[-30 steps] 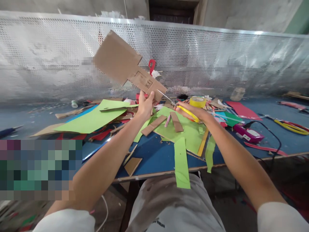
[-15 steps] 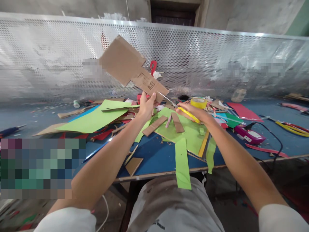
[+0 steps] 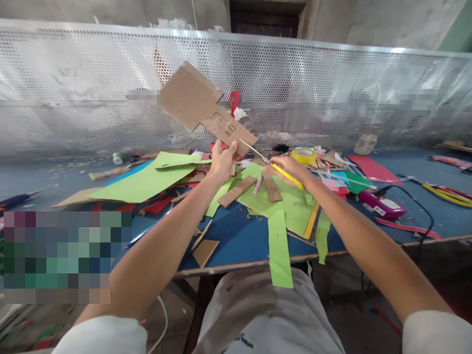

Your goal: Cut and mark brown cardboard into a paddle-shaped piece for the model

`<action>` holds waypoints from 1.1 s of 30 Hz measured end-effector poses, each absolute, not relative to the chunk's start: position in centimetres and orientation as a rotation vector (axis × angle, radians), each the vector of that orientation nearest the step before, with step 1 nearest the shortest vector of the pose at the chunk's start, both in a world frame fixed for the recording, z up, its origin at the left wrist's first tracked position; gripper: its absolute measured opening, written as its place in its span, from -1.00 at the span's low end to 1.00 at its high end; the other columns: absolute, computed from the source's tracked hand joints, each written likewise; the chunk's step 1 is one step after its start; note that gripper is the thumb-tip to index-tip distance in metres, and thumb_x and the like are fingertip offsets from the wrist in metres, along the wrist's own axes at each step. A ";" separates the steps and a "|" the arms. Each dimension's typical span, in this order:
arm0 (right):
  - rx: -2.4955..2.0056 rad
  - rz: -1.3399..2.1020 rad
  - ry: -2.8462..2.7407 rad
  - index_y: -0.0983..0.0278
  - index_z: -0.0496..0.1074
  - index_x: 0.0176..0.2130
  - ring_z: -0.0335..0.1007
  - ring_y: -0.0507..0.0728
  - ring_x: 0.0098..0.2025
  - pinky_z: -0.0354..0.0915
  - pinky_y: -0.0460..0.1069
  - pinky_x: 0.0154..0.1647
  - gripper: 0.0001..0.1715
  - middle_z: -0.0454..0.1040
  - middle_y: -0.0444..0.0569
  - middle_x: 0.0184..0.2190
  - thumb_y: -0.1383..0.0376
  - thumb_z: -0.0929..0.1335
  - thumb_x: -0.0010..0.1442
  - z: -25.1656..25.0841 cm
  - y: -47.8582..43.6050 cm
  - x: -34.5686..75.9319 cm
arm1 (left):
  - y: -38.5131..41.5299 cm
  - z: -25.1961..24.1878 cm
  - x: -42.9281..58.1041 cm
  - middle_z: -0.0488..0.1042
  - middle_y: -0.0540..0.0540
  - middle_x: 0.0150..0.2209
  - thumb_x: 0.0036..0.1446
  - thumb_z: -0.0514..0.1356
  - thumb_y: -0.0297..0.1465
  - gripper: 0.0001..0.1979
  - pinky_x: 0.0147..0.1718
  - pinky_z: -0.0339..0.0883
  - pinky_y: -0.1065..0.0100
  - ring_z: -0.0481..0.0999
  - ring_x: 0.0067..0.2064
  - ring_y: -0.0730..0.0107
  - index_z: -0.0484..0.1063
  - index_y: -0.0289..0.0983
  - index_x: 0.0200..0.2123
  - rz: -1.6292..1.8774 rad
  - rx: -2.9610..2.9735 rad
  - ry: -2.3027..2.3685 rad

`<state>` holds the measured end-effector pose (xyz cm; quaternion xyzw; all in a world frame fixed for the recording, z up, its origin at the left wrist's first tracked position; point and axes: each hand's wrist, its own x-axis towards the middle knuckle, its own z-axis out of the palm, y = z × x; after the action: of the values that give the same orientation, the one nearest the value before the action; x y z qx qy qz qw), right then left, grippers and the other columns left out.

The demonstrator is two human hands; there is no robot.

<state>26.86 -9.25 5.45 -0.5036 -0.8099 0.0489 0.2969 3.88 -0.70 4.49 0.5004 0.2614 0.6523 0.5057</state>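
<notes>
My left hand (image 3: 223, 160) is closed on the lower edge of a brown cardboard piece (image 3: 191, 96), its thumb on the near face. The piece is held up at a tilt above the table, with a wide square end at upper left and a narrower printed strip towards my right hand. My right hand (image 3: 285, 169) is closed round the yellow handles of a pair of scissors (image 3: 287, 176). The scissor blades reach up and left onto the strip near its right end. Whether the blades are apart is too small to tell.
Green paper (image 3: 143, 179) and loose cardboard strips (image 3: 237, 191) litter the blue table (image 3: 236, 243). A yellow tape roll (image 3: 304, 156), a purple plugged device (image 3: 383, 204) and yellow-handled pliers (image 3: 446, 194) lie to the right. A perforated metal panel (image 3: 295, 93) stands behind.
The square end of the cardboard has dipped slightly down and to the right. Both hands keep their grip, and the scissors stay at nearly the same spot on the strip.
</notes>
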 end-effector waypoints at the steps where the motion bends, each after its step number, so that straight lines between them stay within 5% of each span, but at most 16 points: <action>1: -1.334 0.132 -2.147 0.25 0.48 -0.27 0.32 0.13 -0.32 0.08 -0.01 -0.25 -0.30 0.51 -0.06 -0.35 -0.31 0.28 0.34 5.3 -9.1 26.9 | -0.7 4.5 3.8 0.64 -0.15 0.12 0.31 0.37 -0.38 -0.60 0.10 0.65 0.10 0.72 0.06 0.18 0.42 -0.12 0.17 1.578 1.208 0.629; 15: -1.301 0.173 -2.132 0.22 0.36 -0.33 0.30 0.12 -0.37 0.06 0.00 -0.31 -0.43 0.41 -0.11 -0.42 -0.20 0.26 0.37 4.1 -8.2 26.9 | -1.8 5.2 4.0 0.67 -0.14 0.06 0.32 0.28 -0.48 -0.56 0.12 0.66 0.04 0.71 0.08 0.13 0.41 -0.12 0.24 1.598 1.238 0.616; 33: -1.270 0.195 -2.146 0.21 0.33 -0.39 0.24 0.13 -0.39 0.04 0.01 -0.33 -0.30 0.38 -0.09 -0.47 -0.33 0.27 0.31 4.5 -8.8 26.8 | -1.3 4.4 4.3 0.69 -0.18 -0.01 0.22 0.40 -0.41 -0.62 -0.02 0.70 0.12 0.75 -0.06 0.15 0.46 -0.20 0.08 1.622 1.314 0.606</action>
<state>26.77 -8.76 4.49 -0.4820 -0.8144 0.0741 0.3145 4.31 -1.33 4.44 0.5352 0.2467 0.6605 0.4652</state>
